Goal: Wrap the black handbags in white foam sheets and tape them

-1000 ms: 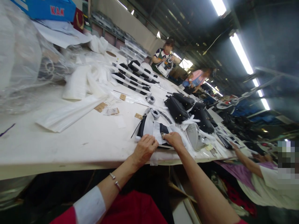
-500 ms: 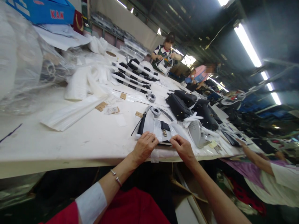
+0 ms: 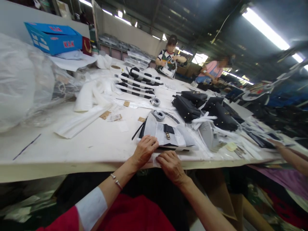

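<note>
A black handbag [image 3: 154, 128], its front wrapped in white tissue, lies on the worktable in front of me, with a black flap and gold-coloured clasp showing. My left hand [image 3: 146, 148] is closed at the bag's lower left edge, fingers bent over the wrapping. My right hand [image 3: 171, 164] is just below the bag at the table's front edge, its fingers pinched together at a strip of clear tape [image 3: 156, 159]. The fingertips partly cover the strip. A wrapped strap coil [image 3: 159, 115] sits on the bag's far side.
Several black bags [image 3: 185, 108] lie beyond to the right, near white wrapped handles [image 3: 204, 119]. White wrapping sheets [image 3: 83, 120], plastic bags [image 3: 26, 83] and a blue box [image 3: 54, 40] occupy the left. A co-worker's arm [image 3: 292, 157] reaches in at right; other people work farther back.
My right hand has moved left and down from the bag's front edge to the tape at the table edge. My left hand stays at the bag. The camera view has shifted slightly.
</note>
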The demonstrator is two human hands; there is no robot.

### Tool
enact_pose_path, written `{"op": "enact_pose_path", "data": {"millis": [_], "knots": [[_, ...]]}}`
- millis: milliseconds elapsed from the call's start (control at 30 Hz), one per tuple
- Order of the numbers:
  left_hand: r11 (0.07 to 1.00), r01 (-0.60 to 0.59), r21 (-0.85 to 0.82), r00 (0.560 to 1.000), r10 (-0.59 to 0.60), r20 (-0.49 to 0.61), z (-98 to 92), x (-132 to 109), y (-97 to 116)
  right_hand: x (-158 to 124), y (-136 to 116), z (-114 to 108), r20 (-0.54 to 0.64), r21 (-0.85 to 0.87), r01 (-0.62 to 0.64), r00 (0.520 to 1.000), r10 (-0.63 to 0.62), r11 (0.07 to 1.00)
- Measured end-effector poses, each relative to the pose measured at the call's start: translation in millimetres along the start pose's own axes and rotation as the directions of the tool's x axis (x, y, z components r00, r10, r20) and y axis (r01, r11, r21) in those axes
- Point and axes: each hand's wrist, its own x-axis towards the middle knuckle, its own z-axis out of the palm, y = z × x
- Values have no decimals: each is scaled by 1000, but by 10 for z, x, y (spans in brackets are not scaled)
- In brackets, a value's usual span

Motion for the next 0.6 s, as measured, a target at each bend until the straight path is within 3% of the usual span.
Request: {"op": "enact_pose_path", "data": {"millis": [133,267,433,600], "knots": [[1000,8,12,1000,-8,-4,-15,15,21,-11,5,-3,-132,39,-19,991,24,999],[999,32,10,999,-32,-8,-37,32,37,37,6,-44,-239,-24,26,971,-31,999],[999,-3,39,999,5,-43,-52,35,40,137,44,-39,-219,2,44,975,-43,999],[996,-41,80,998,45,-54,-49,45,42,58,27,43,-184,83,28,983,-12,996]]}}
